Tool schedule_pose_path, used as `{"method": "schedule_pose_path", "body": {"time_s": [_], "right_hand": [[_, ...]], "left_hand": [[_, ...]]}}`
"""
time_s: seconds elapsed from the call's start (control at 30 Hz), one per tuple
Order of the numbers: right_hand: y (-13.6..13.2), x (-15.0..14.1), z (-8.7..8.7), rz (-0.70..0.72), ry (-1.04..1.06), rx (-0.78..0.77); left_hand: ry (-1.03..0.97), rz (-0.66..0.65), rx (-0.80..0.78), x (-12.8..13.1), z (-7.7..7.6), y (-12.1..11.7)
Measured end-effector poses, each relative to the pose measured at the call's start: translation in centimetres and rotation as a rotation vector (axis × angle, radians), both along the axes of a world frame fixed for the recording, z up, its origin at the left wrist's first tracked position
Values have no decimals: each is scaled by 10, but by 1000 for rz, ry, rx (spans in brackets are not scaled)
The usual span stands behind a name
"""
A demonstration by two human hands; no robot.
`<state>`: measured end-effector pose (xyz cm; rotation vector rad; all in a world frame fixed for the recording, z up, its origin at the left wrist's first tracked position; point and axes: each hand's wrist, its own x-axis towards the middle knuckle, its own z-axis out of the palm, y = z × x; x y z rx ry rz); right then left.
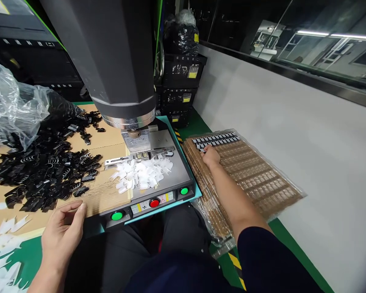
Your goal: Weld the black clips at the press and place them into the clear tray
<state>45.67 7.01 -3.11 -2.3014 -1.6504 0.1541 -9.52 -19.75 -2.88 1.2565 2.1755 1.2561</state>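
Note:
My left hand [62, 228] is at the front edge of the cardboard sheet [110, 195], thumb and forefinger curled together at the tips with nothing visible between them. Just beyond it lies a heap of black plastic clips [53, 175]. My right hand [211, 156] reaches out to the clear blister tray [256, 175] on the right. Its fingers are closed on a small black-and-white part [201, 148] at the near end of a row. Rows of similar parts [221, 138] fill the tray's far end. The fingertips are partly hidden.
A press head [110, 53] hangs over a metal fixture [140, 149] with white plastic pieces [144, 173] heaped before it. Green buttons [116, 216] flank a red button [154, 203]. Black crates [179, 73] stand behind; a plastic bag [15, 101] lies left. A wall [293, 130] bounds the right.

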Motion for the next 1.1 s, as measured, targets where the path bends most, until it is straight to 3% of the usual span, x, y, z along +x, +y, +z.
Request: {"method": "schedule_pose_path", "body": {"time_s": [0.3, 0.5, 0.8, 1.1], "right_hand": [[8, 21, 5, -57, 25, 168], [20, 21, -6, -50, 64, 79], [27, 20, -16, -50, 66, 84], [32, 19, -12, -36, 61, 137]], "left_hand": [[10, 44, -88, 9, 15, -1], [-5, 76, -108, 11, 15, -2], [-2, 53, -110, 2, 3, -2], [6, 39, -82, 9, 12, -1]]}}
